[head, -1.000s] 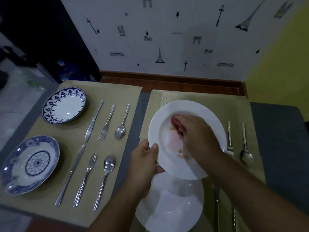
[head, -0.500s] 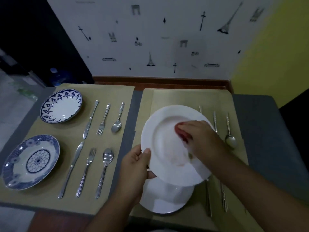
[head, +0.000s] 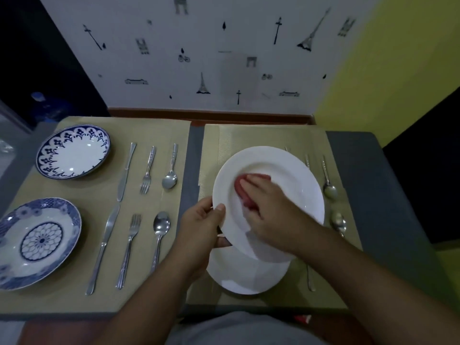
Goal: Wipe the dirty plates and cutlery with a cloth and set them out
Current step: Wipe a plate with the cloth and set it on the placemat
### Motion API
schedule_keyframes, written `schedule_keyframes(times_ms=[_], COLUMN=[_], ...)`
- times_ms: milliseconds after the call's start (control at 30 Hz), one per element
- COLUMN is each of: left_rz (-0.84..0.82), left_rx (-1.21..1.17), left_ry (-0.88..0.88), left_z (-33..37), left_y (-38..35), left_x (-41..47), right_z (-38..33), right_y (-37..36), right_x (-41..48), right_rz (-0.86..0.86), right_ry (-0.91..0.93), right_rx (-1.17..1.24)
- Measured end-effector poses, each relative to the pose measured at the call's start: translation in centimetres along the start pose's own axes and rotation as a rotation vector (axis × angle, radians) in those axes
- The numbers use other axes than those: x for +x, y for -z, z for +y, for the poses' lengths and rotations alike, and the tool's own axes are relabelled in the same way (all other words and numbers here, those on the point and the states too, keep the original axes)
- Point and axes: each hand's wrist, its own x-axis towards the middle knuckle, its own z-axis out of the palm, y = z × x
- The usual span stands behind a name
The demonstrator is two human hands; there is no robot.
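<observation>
My left grip pinches the left rim of the white plate, thumb on top, holding it over a second white plate that lies on the right placemat. My right grip presses the red cloth into the held plate's well, fingers laid straight over it.

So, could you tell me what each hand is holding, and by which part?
The left hand grips the white plate by its left rim; the right hand presses a red cloth onto its face.
</observation>
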Motion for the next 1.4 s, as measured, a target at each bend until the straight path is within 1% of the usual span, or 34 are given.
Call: schedule_keyframes(times_ms=[67, 133, 167, 200, 233, 300, 333, 367, 400, 433, 500, 533, 633, 700, 800, 833, 867, 967, 1000, 1033, 1067, 1167, 1267, 1300, 1333, 1400], left_rz=[-0.029, -0.042, -0.046, -0.046, -0.044, -0.036, -0.034, -0.038, -0.044, -0.047, -0.049, -0.043, -0.001, 0.028, 0.010, -0.011, -0.025, -0.046, -0.052, -0.055, -0.048, 0.005, 0.003, -0.012, -0.027, -0.048], left_rx=[0.025, 0.017, -0.003, -0.024, -0.038, -0.032, -0.015, 0.002, 0.010, 0.009, 0.004, 0.001, -0.035, -0.056, 0.004, 0.034, 0.052, 0.034, 0.022, 0.014, 0.007, -0.015, 0.014, 0.028, 0.039, 0.035], left_ry=[-0.009, 0.002, 0.012, 0.023, 0.030, 0.037, 0.040, 0.044, 0.051, 0.059, 0.069, 0.069, 0.042, 0.026, 0.019, 0.023, 0.030, 0.055, 0.053, 0.046, 0.037, 0.031, 0.064, 0.076, 0.084, 0.082], left_z=[0.1, 0.1, 0.1, 0.0, 0.0, -0.1, -0.3, -0.5, -0.6, -0.7, -0.8, -0.8, -0.5, -0.3, -0.4, -0.6, -0.8, -0.6, -0.3, 0.1, 0.4, 0.9, 0.3, 0.0, -0.1, -0.1], left_y=[0.7, 1.1, 1.3, 1.3, 1.3, 1.1, 1.0, 1.0, 0.9, 0.9, 1.0, 1.0, 1.3, 1.5, 1.1, 0.9, 0.8, 0.8, 0.9, 1.0, 1.1, 1.4, 1.4, 1.3, 1.1, 1.2], left_x=[0.1, -0.1, -0.1, -0.2, -0.3, -0.4, -0.4, -0.5, -0.5, -0.7, -0.7, -0.7, -0.5, -0.3, -0.4, -0.5, -0.6, -0.8, -0.6, -0.4, -0.1, 0.6, 0.4, 0.3, 0.2, 0.1], right_z=[0.2, 1.0, 1.5, 1.3, 1.1, 0.7, 1.1, 1.2, 1.1, 1.1, 0.8, 0.5, 1.4, 1.8, 0.5, 0.4, 0.4, 0.4, 0.2, -0.2, -0.6, -0.3, 0.8, 0.6, 0.4, 0.4], right_y=[-0.7, -0.3, 0.0, 0.5, 0.6, 0.3, 0.0, -0.5, -0.8, -0.7, 0.0, 0.5, 1.8, 1.5, -0.8, -1.2, -1.2, 0.0, 0.2, 0.1, -0.2, -0.8, -0.3, -0.2, 0.0, 0.7], right_x=[-1.1, -1.7, -2.0, -2.4, -2.6, -2.9, -3.1, -3.0, -2.8, -2.4, -1.2, -0.5, -0.2, -2.0, -4.5, -4.1, -3.1, -0.1, 0.4, 0.6, 0.3, -1.6, -2.2, -1.7, -0.9, 1.3], right_rz=[-0.167, -0.280, -0.335, -0.348, -0.264, -0.258, -0.260, -0.288, -0.269, -0.205, -0.024, 0.042, 0.161, 0.120, -0.012, -0.011, 0.024, 0.213, 0.229, 0.202, 0.132, -0.138, -0.304, -0.315, -0.283, -0.115], right_ry=[0.063, 0.107, 0.108, 0.142, 0.271, 0.308, 0.355, 0.328, 0.310, 0.257, 0.206, 0.184, 0.001, -0.023, 0.117, 0.141, 0.131, -0.003, -0.011, 0.012, 0.055, 0.155, 0.162, 0.177, 0.192, 0.168], right_rx=[-0.080, -0.197, -0.174, -0.134, -0.188, -0.196, -0.251, -0.271, -0.317, -0.298, -0.261, -0.281, -0.253, -0.241, -0.119, -0.098, -0.084, -0.006, 0.023, 0.043, 0.052, -0.006, -0.037, -0.038, -0.033, -0.029])
